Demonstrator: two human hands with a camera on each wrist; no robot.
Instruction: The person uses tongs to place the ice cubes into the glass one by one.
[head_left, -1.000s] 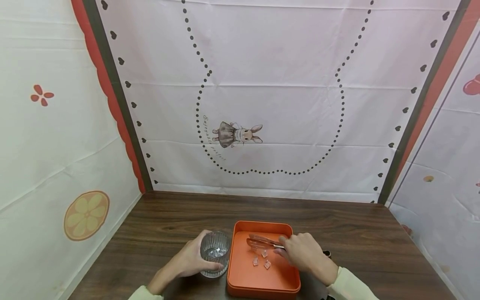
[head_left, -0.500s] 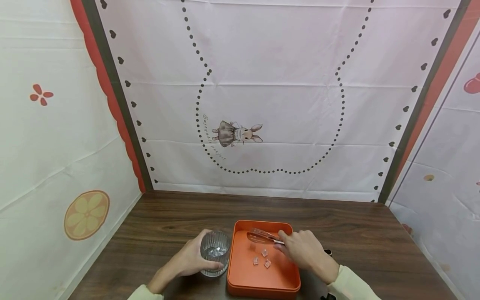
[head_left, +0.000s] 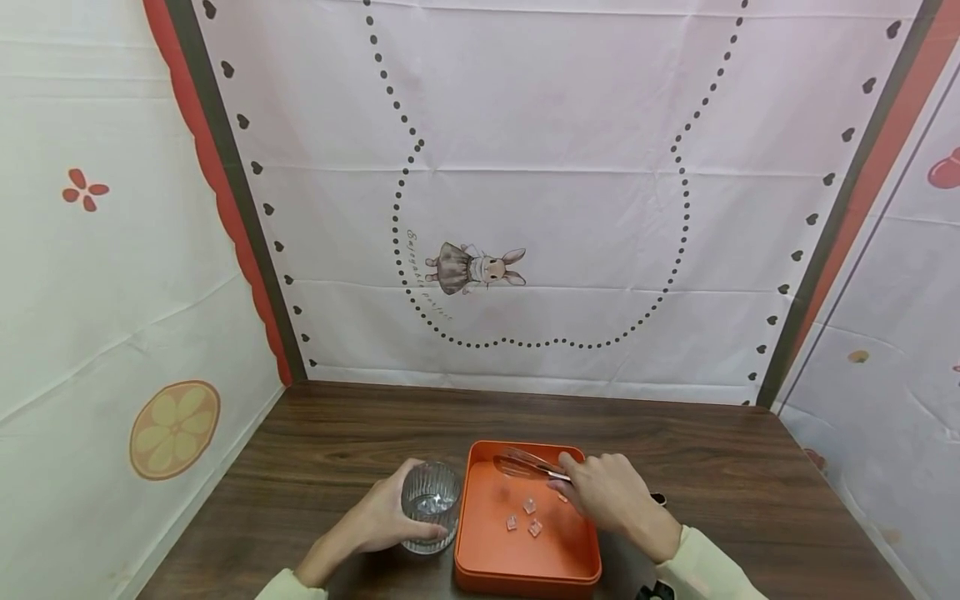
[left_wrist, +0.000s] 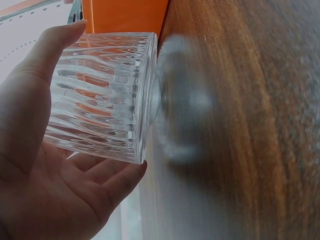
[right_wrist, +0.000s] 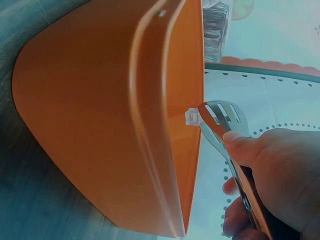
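My left hand (head_left: 386,512) grips a clear ribbed glass (head_left: 431,507) standing left of an orange tray (head_left: 525,562). In the left wrist view, the thumb and fingers wrap the glass (left_wrist: 100,95) from both sides, its base close to the tabletop. My right hand (head_left: 609,492) holds metal tongs (head_left: 536,465) over the far part of the tray. Several small clear cubes (head_left: 535,527) lie on the tray floor. In the right wrist view, a clear cube (right_wrist: 192,116) shows beside the head of the tongs (right_wrist: 225,115), which overlaps its edge.
The tray's raised walls (right_wrist: 90,100) stand between the glass and the right hand. A dark wooden table (head_left: 360,425) runs back to a printed cloth backdrop (head_left: 562,208). A small black object (head_left: 656,592) shows by the right sleeve.
The tongs have shifted toward the tray's far side, and my right hand has moved slightly right and back. A cube near the right fingers has come into sight. The left hand stays on the glass.
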